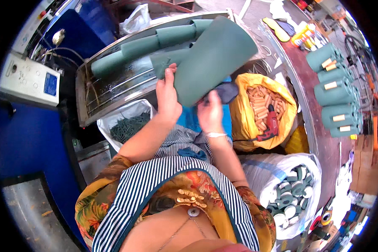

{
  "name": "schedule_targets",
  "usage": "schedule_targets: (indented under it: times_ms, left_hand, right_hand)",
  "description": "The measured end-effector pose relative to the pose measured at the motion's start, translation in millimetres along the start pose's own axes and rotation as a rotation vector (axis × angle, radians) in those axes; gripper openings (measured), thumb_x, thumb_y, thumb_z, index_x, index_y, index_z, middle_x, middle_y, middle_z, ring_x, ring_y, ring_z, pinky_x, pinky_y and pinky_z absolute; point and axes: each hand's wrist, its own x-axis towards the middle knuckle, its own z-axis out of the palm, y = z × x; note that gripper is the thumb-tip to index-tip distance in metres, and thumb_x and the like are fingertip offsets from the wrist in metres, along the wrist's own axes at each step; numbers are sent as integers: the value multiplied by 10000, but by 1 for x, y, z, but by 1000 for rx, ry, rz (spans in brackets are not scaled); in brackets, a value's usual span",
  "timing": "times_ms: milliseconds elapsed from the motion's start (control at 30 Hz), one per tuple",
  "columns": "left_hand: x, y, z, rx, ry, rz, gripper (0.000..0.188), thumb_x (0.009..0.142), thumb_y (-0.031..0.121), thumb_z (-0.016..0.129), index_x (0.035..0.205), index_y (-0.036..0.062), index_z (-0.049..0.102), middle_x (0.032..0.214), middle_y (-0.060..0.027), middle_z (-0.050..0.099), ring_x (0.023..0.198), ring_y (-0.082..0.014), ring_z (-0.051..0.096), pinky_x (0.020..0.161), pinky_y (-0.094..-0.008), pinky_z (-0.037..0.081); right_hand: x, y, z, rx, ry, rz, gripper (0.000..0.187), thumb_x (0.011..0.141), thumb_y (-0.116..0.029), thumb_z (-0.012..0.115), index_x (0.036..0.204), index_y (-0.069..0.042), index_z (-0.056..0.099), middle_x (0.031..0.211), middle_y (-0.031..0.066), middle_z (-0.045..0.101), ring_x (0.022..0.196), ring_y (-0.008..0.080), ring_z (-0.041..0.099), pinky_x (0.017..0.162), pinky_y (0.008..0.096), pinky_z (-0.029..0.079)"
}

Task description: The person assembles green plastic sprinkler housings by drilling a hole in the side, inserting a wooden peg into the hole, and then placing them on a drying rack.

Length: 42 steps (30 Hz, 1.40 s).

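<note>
A large dark green cylinder (pixel 216 59) stands tilted in front of me, its upper end leaning right. My left hand (pixel 168 96) grips its lower left side, thumb pointing up. Just below its lower right edge, my right hand (pixel 211 113) is closed on a dark navy cloth-like piece (pixel 227 92), slightly blurred by motion. Whether that piece touches the cylinder, I cannot tell. Behind the cylinder, a metal trough (pixel 83 103) holds several similar green rolls (pixel 140 48), some lying end to end along its far side.
Right of my hands, a yellow sack (pixel 241 98) holds orange-brown tubes (pixel 262 103) and a red power drill (pixel 272 126). Nearer is a white sack (pixel 260 172) of green and white discs; left, a bag of green scraps (pixel 130 126). Green rolls (pixel 334 90) stand on the right-hand table (pixel 323 161).
</note>
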Motion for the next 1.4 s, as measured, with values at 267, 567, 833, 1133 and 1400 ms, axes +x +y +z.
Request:
schedule_targets:
  times_ms: [267, 567, 833, 1133, 1400]
  left_hand:
    - [-49, 17, -1, 879, -492, 1045, 292, 874, 283, 643, 953, 19, 545, 1088, -129, 536, 1063, -301, 502, 961, -435, 376]
    - [28, 34, -43, -1, -377, -793, 344, 986, 328, 530, 1074, 1, 586, 1099, -94, 627, 990, -201, 622, 855, -363, 526]
    - [9, -47, -75, -51, -236, -971, 278, 934, 225, 608, 1108, 11, 585, 1048, -81, 645, 1009, -200, 616, 910, -351, 505]
    - [11, -34, -86, 781, -751, -336, 277, 725, -78, 651, 895, 76, 496, 1014, -72, 553, 1065, -234, 533, 1014, -372, 380]
    - [5, -22, -89, 1166, -853, -23, 264, 722, -72, 656, 941, 40, 560, 1026, -104, 593, 1015, -270, 578, 935, -332, 434]
  right_hand:
    - [31, -76, -21, -179, 439, -517, 472, 983, -379, 555, 1226, 24, 529, 1206, 42, 576, 1087, 125, 519, 958, 291, 411]
    - [-48, -174, -55, -1115, -379, -366, 894, 564, -513, 884, 1234, -19, 557, 1186, 98, 592, 1156, 249, 547, 1034, 376, 385]
    - [-5, -181, -166, -1754, -118, -607, 637, 676, -283, 798, 1224, -47, 574, 1270, 141, 540, 1161, 337, 528, 973, 421, 439]
    - [-41, -163, -343, -1743, 1259, 24, 514, 773, -328, 741, 1061, 71, 591, 983, 253, 651, 964, 421, 616, 850, 486, 473]
    - [-34, -183, -439, -160, 1119, 321, 546, 779, -605, 702, 1097, -169, 619, 983, 43, 650, 871, 259, 626, 715, 447, 532]
